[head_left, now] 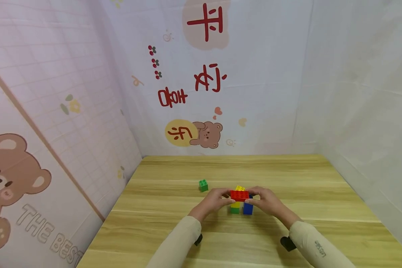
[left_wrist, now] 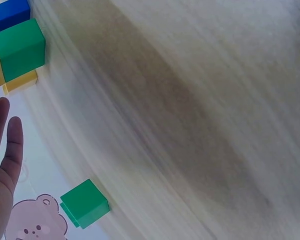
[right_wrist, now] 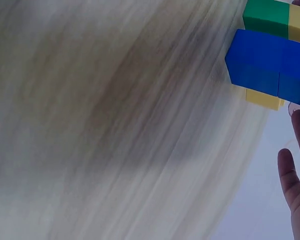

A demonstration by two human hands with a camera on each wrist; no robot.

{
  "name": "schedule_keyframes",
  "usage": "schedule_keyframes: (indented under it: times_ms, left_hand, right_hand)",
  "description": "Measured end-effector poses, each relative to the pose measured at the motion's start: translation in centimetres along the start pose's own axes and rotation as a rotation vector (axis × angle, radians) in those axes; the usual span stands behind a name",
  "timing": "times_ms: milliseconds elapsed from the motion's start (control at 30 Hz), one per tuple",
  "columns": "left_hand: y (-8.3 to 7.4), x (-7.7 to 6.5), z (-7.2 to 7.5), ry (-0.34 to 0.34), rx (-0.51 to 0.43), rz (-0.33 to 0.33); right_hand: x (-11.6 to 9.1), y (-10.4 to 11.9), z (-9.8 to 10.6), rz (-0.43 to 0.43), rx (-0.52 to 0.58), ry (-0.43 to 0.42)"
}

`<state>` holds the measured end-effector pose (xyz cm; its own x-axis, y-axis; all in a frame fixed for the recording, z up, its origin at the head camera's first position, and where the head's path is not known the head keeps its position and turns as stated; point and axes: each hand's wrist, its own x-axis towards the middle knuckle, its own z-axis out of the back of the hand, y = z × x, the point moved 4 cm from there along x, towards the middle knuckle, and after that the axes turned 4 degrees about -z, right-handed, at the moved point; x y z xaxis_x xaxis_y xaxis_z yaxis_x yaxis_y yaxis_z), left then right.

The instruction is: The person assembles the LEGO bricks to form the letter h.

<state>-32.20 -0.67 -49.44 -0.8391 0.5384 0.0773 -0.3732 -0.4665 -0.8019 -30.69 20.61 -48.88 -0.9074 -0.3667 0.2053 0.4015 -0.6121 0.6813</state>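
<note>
Above a wooden table [head_left: 154,208], the left hand [head_left: 217,200] and the right hand [head_left: 267,201], poking out of cream sleeves [head_left: 179,242], are pinching the two ends of a red block [head_left: 239,195]. Lower down, a yellow block [head_left: 235,205] is sitting on a green block [head_left: 235,210], a blue piece [head_left: 248,209] is standing just beside them, and another yellow block [head_left: 240,188] is peeking out behind the red one. A green cube [head_left: 203,185] is sitting alone near the left hand, and a brown bear [head_left: 209,135] is showing on the back wall [head_left: 268,74].

Pale hangings [head_left: 264,93] with printed bears [head_left: 209,137] around a wood-grain table [head_left: 147,208] suggest a screened-off tabletop booth.
</note>
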Motion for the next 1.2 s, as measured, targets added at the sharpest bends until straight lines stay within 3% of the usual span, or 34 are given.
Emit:
schedule_keyframes:
  times_ms: [433, 1200]
  left_hand:
    - [0.9, -0.4, 0.2, -0.015, -0.045, 0.022]
    - [3.1, -2.4, 3.3, -0.056, -0.088, 0.031]
  right_hand:
    - [0.2, -0.4, -0.9, -0.134, 0.078, 0.029]
    - [2.1, 1.5, -4.3, -0.175, 0.156, 0.001]
